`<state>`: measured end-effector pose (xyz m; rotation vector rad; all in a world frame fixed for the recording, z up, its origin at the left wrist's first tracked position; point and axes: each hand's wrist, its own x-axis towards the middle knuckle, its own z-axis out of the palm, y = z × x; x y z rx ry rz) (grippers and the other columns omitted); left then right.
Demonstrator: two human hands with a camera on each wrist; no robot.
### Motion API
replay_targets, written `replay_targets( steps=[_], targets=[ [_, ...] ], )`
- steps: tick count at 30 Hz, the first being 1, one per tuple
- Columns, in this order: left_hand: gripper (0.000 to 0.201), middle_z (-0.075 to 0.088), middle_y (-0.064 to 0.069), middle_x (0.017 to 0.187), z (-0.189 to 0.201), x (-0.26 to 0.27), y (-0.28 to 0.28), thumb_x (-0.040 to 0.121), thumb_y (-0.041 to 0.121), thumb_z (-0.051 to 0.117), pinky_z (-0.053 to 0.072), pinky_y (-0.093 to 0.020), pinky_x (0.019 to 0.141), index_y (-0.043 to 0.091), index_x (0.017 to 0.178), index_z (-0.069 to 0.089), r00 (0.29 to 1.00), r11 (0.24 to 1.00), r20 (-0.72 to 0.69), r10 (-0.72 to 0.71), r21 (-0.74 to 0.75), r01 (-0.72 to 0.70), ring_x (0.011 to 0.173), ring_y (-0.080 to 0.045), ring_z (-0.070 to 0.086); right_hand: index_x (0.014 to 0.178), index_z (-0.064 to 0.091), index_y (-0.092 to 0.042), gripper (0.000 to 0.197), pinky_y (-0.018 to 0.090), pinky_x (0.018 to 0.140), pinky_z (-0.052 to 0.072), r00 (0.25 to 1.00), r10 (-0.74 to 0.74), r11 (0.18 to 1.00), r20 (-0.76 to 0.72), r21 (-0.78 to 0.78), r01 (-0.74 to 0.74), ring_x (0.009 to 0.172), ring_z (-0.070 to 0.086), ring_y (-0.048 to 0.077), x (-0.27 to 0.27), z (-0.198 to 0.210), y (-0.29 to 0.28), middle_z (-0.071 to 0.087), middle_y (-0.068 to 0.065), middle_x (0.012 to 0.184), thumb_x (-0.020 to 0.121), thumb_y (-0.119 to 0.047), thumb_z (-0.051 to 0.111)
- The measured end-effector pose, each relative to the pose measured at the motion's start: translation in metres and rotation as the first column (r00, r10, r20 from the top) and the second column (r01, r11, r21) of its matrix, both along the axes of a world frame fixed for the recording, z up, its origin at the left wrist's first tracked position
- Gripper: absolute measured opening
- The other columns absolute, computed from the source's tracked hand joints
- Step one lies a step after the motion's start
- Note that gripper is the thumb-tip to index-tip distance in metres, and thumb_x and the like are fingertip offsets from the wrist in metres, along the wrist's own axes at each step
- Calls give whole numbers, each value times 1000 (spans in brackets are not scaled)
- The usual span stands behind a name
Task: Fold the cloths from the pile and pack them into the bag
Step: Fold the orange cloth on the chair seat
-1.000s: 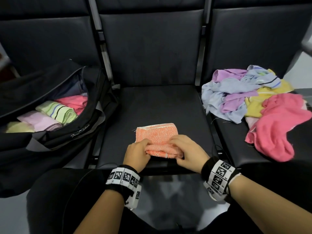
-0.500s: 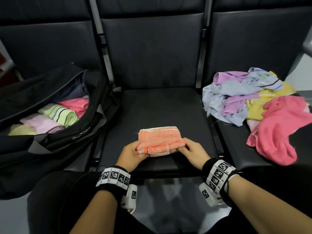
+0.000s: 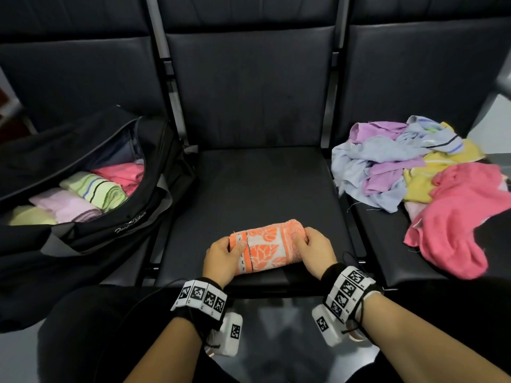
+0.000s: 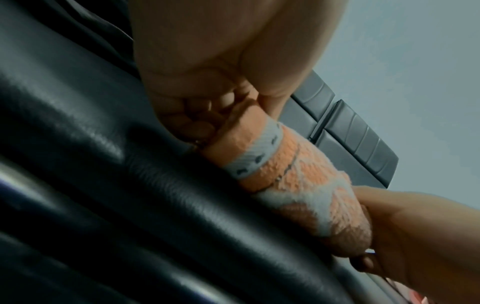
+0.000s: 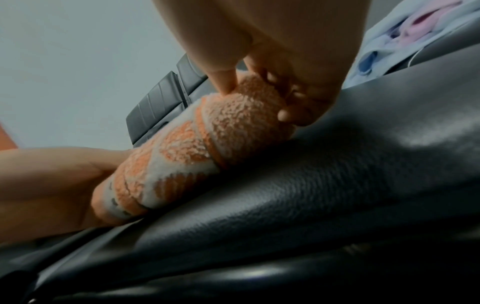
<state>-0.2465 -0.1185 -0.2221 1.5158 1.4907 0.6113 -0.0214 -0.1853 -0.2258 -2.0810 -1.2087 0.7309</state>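
An orange and white patterned cloth (image 3: 265, 248) lies rolled into a thick tube near the front edge of the middle seat (image 3: 257, 183). My left hand (image 3: 222, 254) grips its left end, fingers curled round it (image 4: 207, 115). My right hand (image 3: 311, 248) grips its right end, thumb and fingers pinching the roll (image 5: 262, 88). The cloth (image 4: 293, 181) rests on the black seat in both wrist views (image 5: 207, 148). The open black bag (image 3: 91, 217) sits on the left seat with several folded cloths (image 3: 94, 190) inside. The loose pile (image 3: 423, 172) lies on the right seat.
Dark seat backs (image 3: 249, 87) rise behind all three seats. Metal dividers (image 3: 163, 59) separate the seats. A large pink cloth (image 3: 464, 214) spreads over the front of the right seat. My dark-clothed knees (image 3: 91, 327) are below the seat's front edge.
The cloth was flat and half folded a second ago; both hands have rolled it up into a tube, turning its patterned side outward, and now hold its two ends.
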Motion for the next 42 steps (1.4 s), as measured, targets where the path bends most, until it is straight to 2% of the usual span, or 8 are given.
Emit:
replay_targets(
  steps=[3, 7, 12, 19, 25, 29, 33, 42],
  targets=[
    [24, 73, -1, 82, -6, 0, 2, 92, 34, 65, 55, -43, 82, 13, 83, 71, 994, 999, -99, 38, 10, -38, 84, -24, 69, 98, 58, -17, 22, 34, 81, 45, 999, -17, 996, 45, -88, 21, 91, 58, 24, 1, -3, 6, 58, 3, 99, 92, -38, 59],
    [24, 68, 5, 75, -8, -2, 3, 87, 43, 67, 51, -33, 72, 21, 77, 64, 971, 995, -220, 95, 8, -96, 79, -21, 66, 107, 57, -23, 32, 31, 80, 45, 1000, -8, 981, 12, -195, 10, 94, 60, 19, 7, -5, 13, 63, -4, 98, 87, -48, 62],
    [22, 68, 8, 80, -9, -8, 6, 83, 45, 71, 48, -29, 69, 25, 83, 63, 964, 993, -249, 93, -50, -109, 78, -15, 65, 86, 66, -16, 30, 28, 65, 40, 999, 16, 973, -47, -229, -26, 77, 59, 16, 10, -4, 22, 63, -5, 77, 81, -45, 70],
    [17, 65, 10, 86, -8, -12, 5, 84, 35, 71, 48, -29, 72, 28, 88, 57, 985, 998, -167, 52, -37, -59, 80, -10, 62, 68, 52, -17, 27, 31, 61, 40, 954, -99, 994, -282, -69, 83, 65, 52, 14, 0, 2, 21, 55, -4, 66, 77, -28, 75],
    [25, 60, 3, 108, 6, -13, 6, 87, 23, 65, 47, -26, 91, 25, 112, 65, 983, 998, -181, 31, 52, -22, 103, -18, 62, 72, 46, -18, 26, 32, 61, 36, 930, 73, 983, -361, 181, -6, 62, 43, 12, -16, 50, 35, 46, -3, 67, 74, -10, 71],
    [64, 49, 3, 141, 37, -14, 10, 81, 12, 67, 39, -33, 113, 22, 142, 50, 993, 996, 77, -87, 41, 84, 133, -13, 46, 85, 52, -22, 28, 31, 61, 42, 920, 271, 948, -284, 246, -204, 63, 49, 10, -30, 88, 50, 55, -7, 67, 67, -21, 74],
    [95, 49, 3, 144, 73, -21, 14, 63, 22, 69, 46, -37, 110, 26, 151, 33, 883, 962, 391, -261, 33, 270, 131, -7, 51, 101, 55, -39, 42, 38, 75, 55, 846, 512, 854, -150, 196, -482, 79, 67, 16, -49, 137, 67, 71, -5, 87, 64, -30, 75],
    [69, 72, 2, 119, 129, -92, 61, 68, 24, 92, 57, -35, 93, 28, 127, 56, 827, 975, 519, -216, 67, 213, 110, -15, 69, 120, 56, -23, 47, 51, 84, 57, 667, 726, 687, -166, 130, -715, 91, 70, 32, -125, 224, 145, 74, 9, 98, 81, 0, 68]
  ],
)
